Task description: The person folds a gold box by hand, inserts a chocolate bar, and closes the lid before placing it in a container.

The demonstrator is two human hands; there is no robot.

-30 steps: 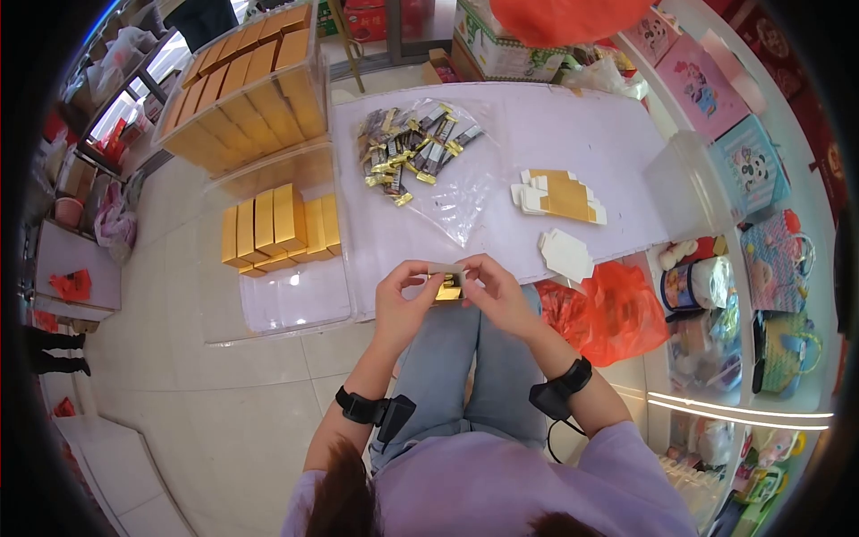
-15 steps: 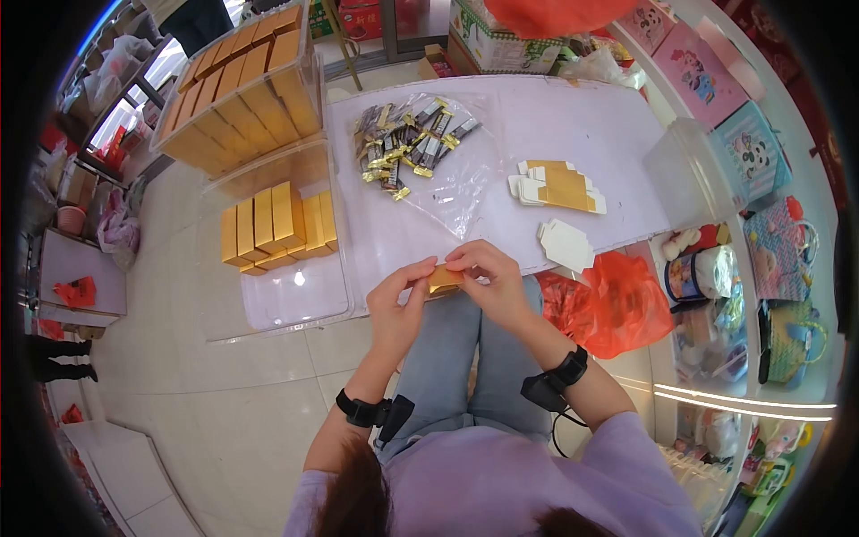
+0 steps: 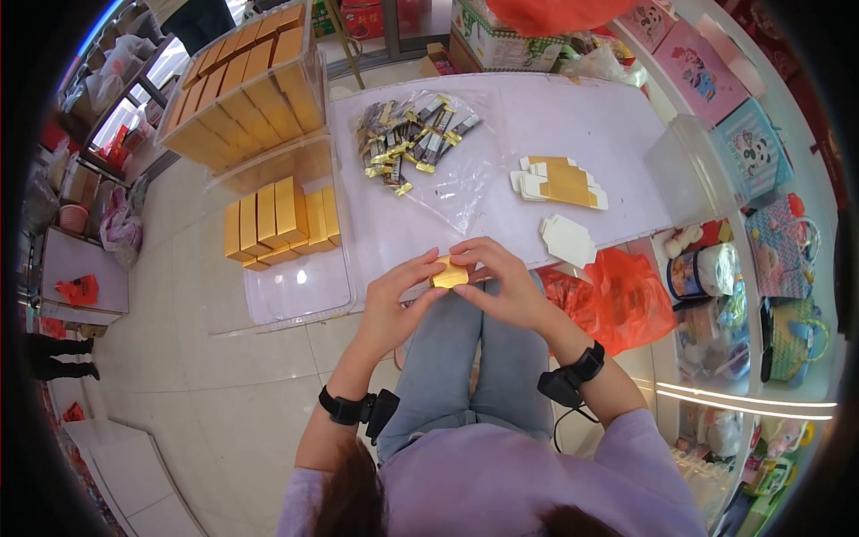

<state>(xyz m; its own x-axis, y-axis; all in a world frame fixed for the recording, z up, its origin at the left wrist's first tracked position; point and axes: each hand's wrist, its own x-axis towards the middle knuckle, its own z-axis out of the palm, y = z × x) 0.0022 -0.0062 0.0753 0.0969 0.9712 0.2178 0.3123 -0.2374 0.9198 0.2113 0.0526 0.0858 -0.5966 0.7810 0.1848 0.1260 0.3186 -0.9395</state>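
Observation:
Between my two hands, just past the table's near edge and above my lap, is a small gold box [image 3: 449,274]. My left hand [image 3: 400,295] grips its left side with thumb and fingers. On the other side my right hand [image 3: 503,285] pinches it, fingers over the far top edge and thumb at the near side. Beyond my hands, a heap of small black-and-gold wrapped sticks [image 3: 420,134] lies on a clear plastic bag [image 3: 461,201]. Flat gold box blanks [image 3: 565,183] are stacked to the right, with white-side-up blanks [image 3: 567,240] nearer the edge.
On the left, a clear bin [image 3: 300,300] contains several gold boxes [image 3: 277,213]. Behind it stands a taller clear bin [image 3: 242,143] packed with gold boxes. A clear container [image 3: 693,170] sits at the table's right end. Red plastic bags [image 3: 613,295] hang below, beside shelves of goods.
The gold box has tilted so that more of its face shows. My right hand's thumb has moved to its near side, and my left hand has shifted slightly.

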